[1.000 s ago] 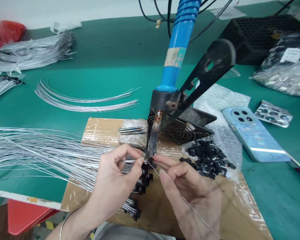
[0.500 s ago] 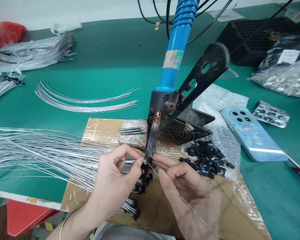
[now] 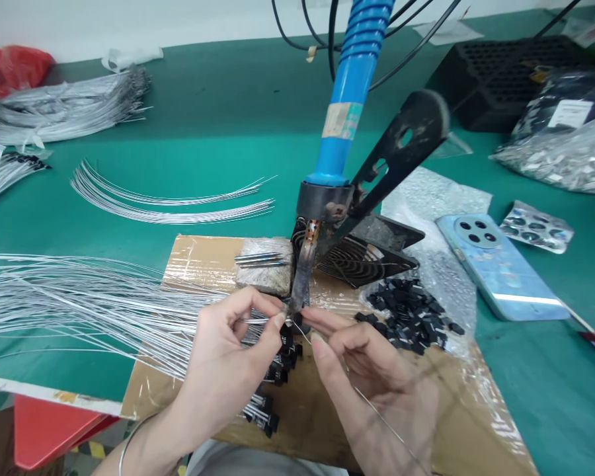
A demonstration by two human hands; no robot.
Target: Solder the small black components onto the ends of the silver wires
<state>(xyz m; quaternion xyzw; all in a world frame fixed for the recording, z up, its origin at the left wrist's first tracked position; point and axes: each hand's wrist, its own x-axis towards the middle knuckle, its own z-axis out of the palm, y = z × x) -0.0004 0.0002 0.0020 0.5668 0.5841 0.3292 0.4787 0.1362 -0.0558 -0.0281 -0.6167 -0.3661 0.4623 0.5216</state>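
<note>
Clamped together at their tips, the thumb and forefinger of my left hand [image 3: 233, 354] pinch a pale wire [image 3: 258, 320], while the thumb and fingers of my right hand [image 3: 377, 383] close on a thin silvery wire [image 3: 387, 423]. Both hands meet near the centre of the frame. The pale wire enters my left grip from the left, and its end lies right at those fingertips, where the joint is too small and covered to make out. The silvery wire runs from beside that end, past my right thumb and across my palm toward the bottom edge.

Around us spreads a green tabletop [image 3: 188, 158], with a brown cardboard sheet [image 3: 456, 396] under my hands in the lower middle. Many loose white wires [image 3: 79, 297] fan across the left, some ending in black connectors [image 3: 265, 416] below my left hand. From the top centre a blue-handled soldering iron [image 3: 350, 86] slants down in a black holder [image 3: 406, 142]; its tip reaches down between my fingertips, just beside the pale wire's end, though I cannot tell whether they touch. A black crate [image 3: 500, 79] sits at the upper right. Lower on that side lie a light-blue phone [image 3: 513, 271] and a heap of small black pieces [image 3: 411, 314]. Left of the iron, a grey block [image 3: 262, 281] carries a few slim metal rods [image 3: 260, 259].
</note>
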